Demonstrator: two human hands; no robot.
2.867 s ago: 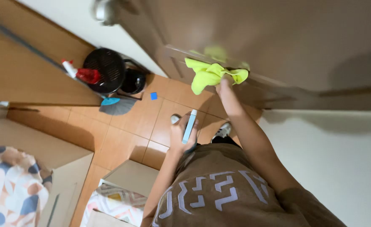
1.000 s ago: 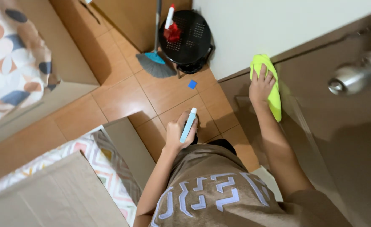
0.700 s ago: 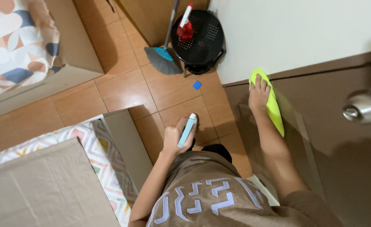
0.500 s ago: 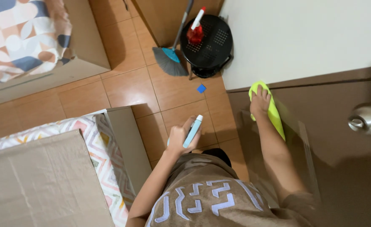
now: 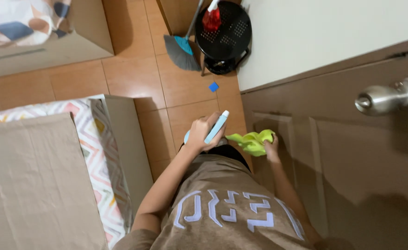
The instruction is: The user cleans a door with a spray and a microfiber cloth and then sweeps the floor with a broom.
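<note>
I judge wiping step: right hand (image 5: 272,149) clutches green cloth (image 5: 251,141) against door (image 5: 352,157); left hand (image 5: 202,134) beside door grips spray bottle (image 5: 215,128). Next calls for a fresh stroke.

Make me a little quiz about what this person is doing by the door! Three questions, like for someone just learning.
1. True or false: the right hand presses a yellow-green cleaning cloth against the brown wooden door.
2. What does the left hand hold?
A. a red mug
B. a slim light-blue spray bottle with a white tip
C. a sponge
3. Fill in: the grey-and-blue broom head rests on the orange tiled floor, beside a round black perforated ______.

Key:
1. true
2. B
3. basket
</note>
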